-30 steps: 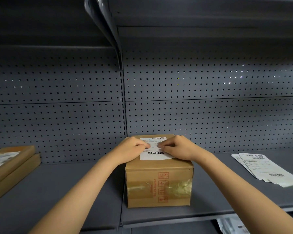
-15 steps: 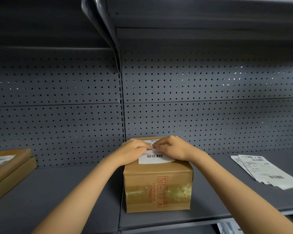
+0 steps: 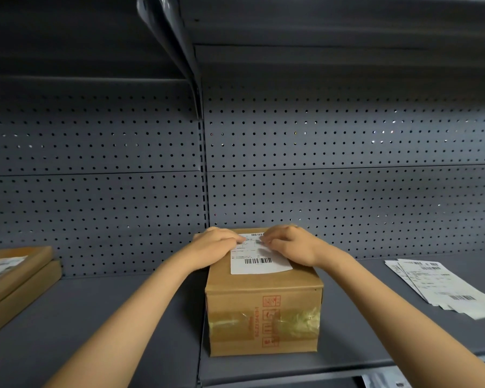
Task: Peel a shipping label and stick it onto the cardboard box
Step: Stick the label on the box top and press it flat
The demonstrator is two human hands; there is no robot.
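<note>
Clearly, my left hand (image 3: 214,245) and right hand (image 3: 289,243) both lay curled, palms down, fingertips pressing the far half of the shipping label (image 3: 259,261) without gripping anything. That label sat flat on top of the cardboard box (image 3: 263,309), which stood on the shelf (image 3: 123,317). I judged peeling and placing done; only smoothing the edges remained. My knuckles hid the label's far corners, so I couldn't tell whether they were stuck. The spare labels (image 3: 443,287) at right looked too small to read.
</note>
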